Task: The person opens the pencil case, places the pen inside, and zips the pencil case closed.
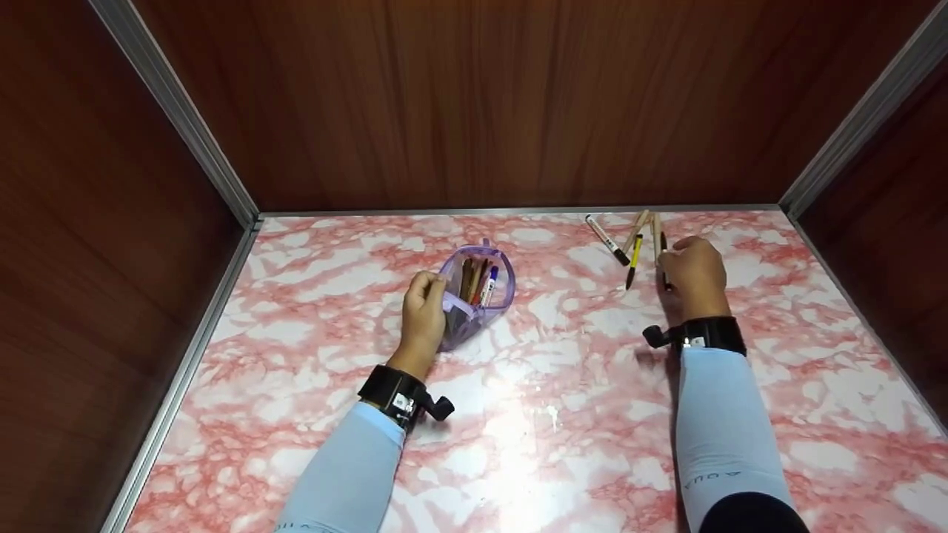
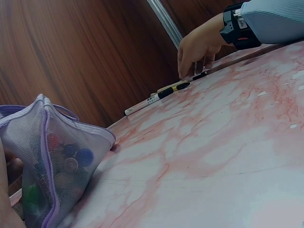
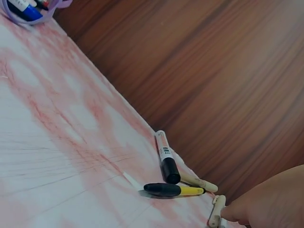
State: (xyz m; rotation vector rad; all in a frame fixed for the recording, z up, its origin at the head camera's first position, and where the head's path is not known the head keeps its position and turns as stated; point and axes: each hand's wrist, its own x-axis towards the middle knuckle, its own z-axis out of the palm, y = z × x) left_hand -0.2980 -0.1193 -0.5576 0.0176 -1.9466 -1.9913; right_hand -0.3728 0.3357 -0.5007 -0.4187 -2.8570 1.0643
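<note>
My left hand [image 1: 424, 314] grips the near left rim of a purple mesh pencil case [image 1: 511, 285]. The case stands unzipped with its mouth facing up. Inside are several pens, among them a white marker with a blue cap [image 1: 489, 287]. At the back right, my right hand [image 1: 695, 270] pinches a beige pen [image 1: 657, 231] near its lower end; part of that grip is hidden. A black pen [image 1: 664, 243] runs partly beneath those fingers. Left of them lie a yellow-and-black pen [image 1: 635, 259], another beige pen [image 1: 637, 229] and a white marker with a black cap [image 1: 607, 240].
Red-and-white marbled tabletop [image 1: 563, 414] spreads under both arms. Brown wood-grain panels [image 1: 518, 104] enclose the back and sides, with metal strips [image 1: 178, 111] along the corners. A black wrist camera mount sticks out from each wrist.
</note>
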